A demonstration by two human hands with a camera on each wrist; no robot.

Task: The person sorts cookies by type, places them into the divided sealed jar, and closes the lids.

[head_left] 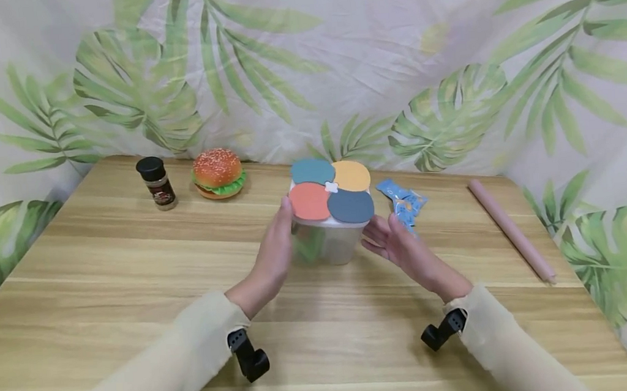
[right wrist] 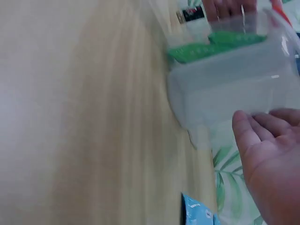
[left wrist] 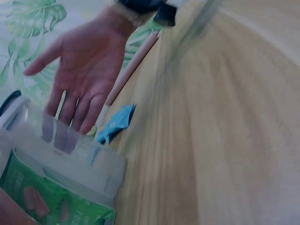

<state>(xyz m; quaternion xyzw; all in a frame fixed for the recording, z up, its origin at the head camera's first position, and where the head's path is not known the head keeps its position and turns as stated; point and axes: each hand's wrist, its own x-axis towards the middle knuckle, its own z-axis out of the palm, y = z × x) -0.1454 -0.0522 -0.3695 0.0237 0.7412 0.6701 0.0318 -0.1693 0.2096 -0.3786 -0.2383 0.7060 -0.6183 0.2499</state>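
Cream sleeves (head_left: 160, 355): baggy, cuffs could drag on the wood table (head_left: 99, 286).
Left hand (head_left: 270, 254): looks flat against the lidded clear tub (head_left: 342, 243), not wrapped, so it might slip.
Right hand (head_left: 409, 252): thumb spread, can't tell if it's touching; lopsided push = tipping.
Tub: between both palms.
Blue packets (head_left: 406, 204): right beside, easy to knock.

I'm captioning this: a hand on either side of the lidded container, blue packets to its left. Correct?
Not quite: in the head view, the blue packets lie right of the lidded container. The left hand and right hand do flank it.
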